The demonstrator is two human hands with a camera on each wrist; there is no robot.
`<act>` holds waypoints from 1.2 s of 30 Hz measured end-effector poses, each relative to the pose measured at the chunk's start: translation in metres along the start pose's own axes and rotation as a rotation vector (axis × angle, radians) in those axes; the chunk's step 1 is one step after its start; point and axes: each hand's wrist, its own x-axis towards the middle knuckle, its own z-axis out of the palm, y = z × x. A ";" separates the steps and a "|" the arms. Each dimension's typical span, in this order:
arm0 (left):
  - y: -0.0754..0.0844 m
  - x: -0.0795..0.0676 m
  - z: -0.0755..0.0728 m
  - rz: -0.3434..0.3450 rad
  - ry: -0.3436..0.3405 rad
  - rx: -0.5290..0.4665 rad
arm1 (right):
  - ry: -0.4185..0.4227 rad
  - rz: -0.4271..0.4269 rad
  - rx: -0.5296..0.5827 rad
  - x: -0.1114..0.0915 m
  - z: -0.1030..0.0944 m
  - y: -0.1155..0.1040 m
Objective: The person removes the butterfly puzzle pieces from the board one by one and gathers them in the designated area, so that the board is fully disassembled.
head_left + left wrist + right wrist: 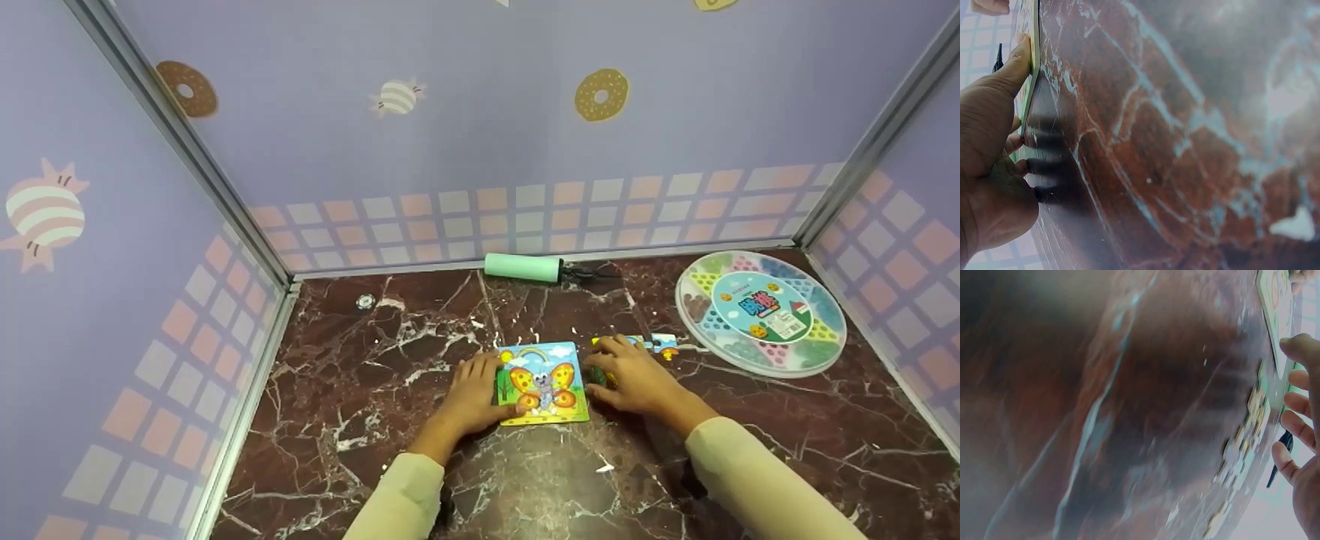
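A square butterfly picture puzzle board (551,375) lies flat on the table in the head view. My left hand (474,394) holds its left side, fingers along the edge and thumb over the lower left corner. The left wrist view shows the thumb (1019,59) against the board's edge. Just right of the board is my right hand (628,375), fingers spread and loosely bent, above loose jigsaw pieces (664,343). Its palm partly hides these pieces. In the right wrist view the pieces (1247,439) lie below the fingers, and the thumb is close to the board's corner.
A mint green cylinder (523,268) with a black end lies by the back wall. At the right is a round clear case (694,330) of coloured pieces. A small round disc (365,301) lies on the marbled table (337,465). Patterned panels enclose the table.
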 end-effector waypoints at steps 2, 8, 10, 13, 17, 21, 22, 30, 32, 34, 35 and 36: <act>0.001 0.001 -0.001 0.003 0.001 0.003 | -0.003 -0.013 0.005 0.003 0.003 -0.003; -0.006 0.005 0.008 -0.056 -0.023 -0.028 | 0.030 -0.077 -0.001 0.010 0.013 -0.008; -0.008 0.007 0.010 -0.066 -0.023 -0.047 | 0.051 -0.096 -0.005 0.012 0.015 -0.010; -0.011 0.008 0.012 -0.069 -0.016 -0.059 | 0.067 -0.105 0.002 0.015 0.019 -0.012; -0.012 0.009 0.011 -0.052 -0.005 -0.054 | 0.050 -0.074 0.024 0.018 0.021 -0.016; -0.011 0.010 0.010 -0.043 -0.008 -0.039 | 0.024 -0.024 0.032 0.022 0.021 -0.021; -0.011 0.010 0.009 -0.046 -0.012 -0.039 | 0.018 -0.013 0.031 0.023 0.021 -0.022; -0.012 0.009 0.010 -0.051 -0.019 -0.032 | -0.040 0.057 -0.006 0.030 0.023 -0.034; -0.010 0.007 0.009 -0.053 -0.020 -0.026 | -0.054 0.075 -0.012 0.032 0.024 -0.036; -0.007 0.005 0.007 -0.052 -0.021 -0.012 | -0.065 0.093 -0.018 0.033 0.026 -0.039; -0.005 0.004 0.005 -0.052 -0.024 -0.005 | -0.070 0.101 -0.023 0.034 0.026 -0.041; -0.002 0.003 0.003 -0.056 -0.028 -0.005 | -0.075 0.109 -0.027 0.035 0.027 -0.042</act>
